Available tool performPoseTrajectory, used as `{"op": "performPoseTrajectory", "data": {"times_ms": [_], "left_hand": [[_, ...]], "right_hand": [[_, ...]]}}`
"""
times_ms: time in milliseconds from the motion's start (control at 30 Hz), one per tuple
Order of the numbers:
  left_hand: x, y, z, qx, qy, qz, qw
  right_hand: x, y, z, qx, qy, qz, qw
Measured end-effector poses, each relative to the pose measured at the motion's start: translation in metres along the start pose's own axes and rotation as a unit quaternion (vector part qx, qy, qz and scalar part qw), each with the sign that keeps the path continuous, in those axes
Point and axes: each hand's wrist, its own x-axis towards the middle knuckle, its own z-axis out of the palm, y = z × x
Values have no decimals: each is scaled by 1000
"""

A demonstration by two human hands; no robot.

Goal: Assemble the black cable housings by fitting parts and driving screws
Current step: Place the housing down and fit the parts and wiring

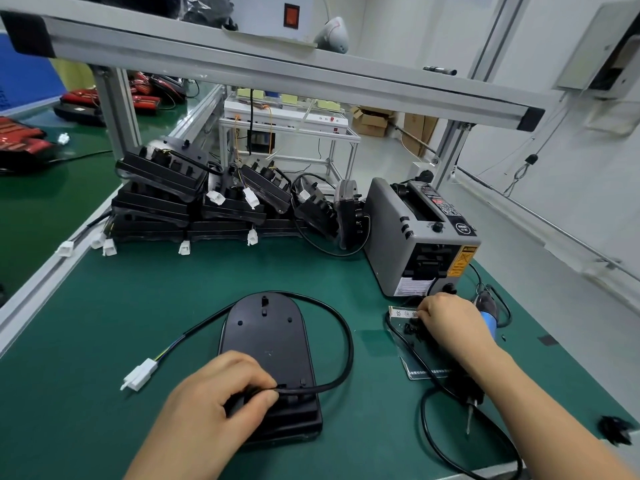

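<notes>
A worker's left hand (221, 393) pinches the cable (343, 341) at the near end of a black cable housing (266, 337) on the green bench mat (138, 306).
Thumb and forefinger close on the cable. The right hand (446, 317), fingers curled down, reaches into a clear tray of small black parts (412, 332) near a grey tape dispenser (391, 237); whether it holds one cannot be told. More housings (156, 202) are stacked at the far side.

A black cable housing (266, 341), rounded at its far end, lies flat on the green surface (138, 306) at lower centre. Its black cable (349, 348) loops round the right side and top, ending lower left in a white connector (140, 374). More housings (156, 202) are stacked at upper left.
</notes>
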Motion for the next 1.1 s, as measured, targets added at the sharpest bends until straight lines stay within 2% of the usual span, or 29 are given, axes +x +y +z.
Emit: {"op": "performPoseTrajectory", "data": {"times_ms": [133, 200, 233, 267, 333, 400, 433, 500, 567, 667, 733, 833, 933, 1100], "left_hand": [[0, 0, -1, 3, -9, -5, 1000], [0, 1, -2, 3, -18, -8, 1000], [1, 0, -3, 0, -25, -8, 1000], [2, 1, -4, -3, -30, -7, 1000], [5, 2, -5, -13, -38, -11, 999], [10, 3, -4, -5, -28, -8, 1000], [14, 5, -3, 3, -15, 0, 1000], [23, 13, 3, 14, 11, 20, 1000], [32, 21, 10, 3, 38, 32, 999], [42, 26, 18, -22, 75, 24, 997], [45, 25, 19, -32, 93, 20, 995], [42, 23, 19, -22, 109, 32, 993], [37, 23, 18, 26, 131, 85, 987], [30, 21, 20, 145, 188, 185, 954]], "right_hand": [[-7, -2, -5, 51, 54, 12, 997], [-16, -9, -16, 191, 81, 32, 978], [-23, -15, -23, 299, 77, 52, 950], [-29, -23, -31, 415, 61, 69, 905], [-45, -44, -46, 623, -10, 89, 777], [-60, -67, -56, 748, -101, 97, 649], [-66, -77, -60, 780, -138, 100, 602], [-78, -98, -65, 816, -194, 100, 535], [-88, -116, -68, 834, -233, 87, 493], [-97, -133, -68, 840, -257, 68, 472], [-99, -138, -68, 842, -250, 63, 474], [-102, -139, -68, 825, -222, 35, 518], [-106, -140, -69, 808, -196, 15, 555], [-112, -143, -67, 816, -158, 19, 556]]}}
